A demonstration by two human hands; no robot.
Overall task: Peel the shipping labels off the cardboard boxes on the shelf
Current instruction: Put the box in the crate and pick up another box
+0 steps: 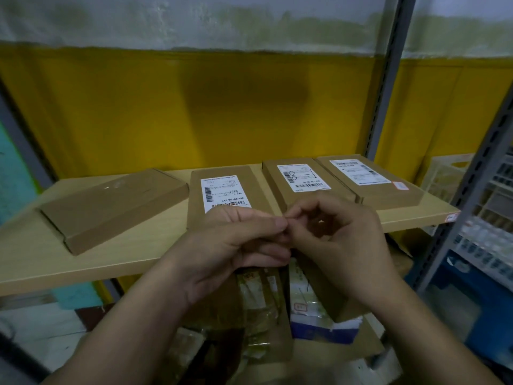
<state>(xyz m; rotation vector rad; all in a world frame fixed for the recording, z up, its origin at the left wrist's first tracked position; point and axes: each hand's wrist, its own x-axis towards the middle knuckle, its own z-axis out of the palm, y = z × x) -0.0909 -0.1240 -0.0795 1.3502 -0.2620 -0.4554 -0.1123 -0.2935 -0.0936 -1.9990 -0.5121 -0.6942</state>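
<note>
- A person's left hand (236, 245) and right hand (338, 240) met fingertip to fingertip in front of the shelf (41, 259), fingers curled. Whether either grip pinched a scrap of label or nothing at all could not be told.
- Four flat cardboard boxes lay in a row on the shelf, just beyond the hands.
- The leftmost box (111, 207), set askew, showed a bare brown top with only faint marks and no label; it looked finished.
- The second box (200, 190) carried a white shipping label (224, 190), its near edge hidden behind the left hand.
- The third box (272, 176) bore a pen-marked label (302, 176). The rightmost box (388, 195) held a barcode label (358, 172) and, near it, a small red sticker (399, 185).
- By this showing, roughly one box of four was done and three labels remained to peel.
- Crumpled packaging (263, 301) lay heaped below the shelf.
</note>
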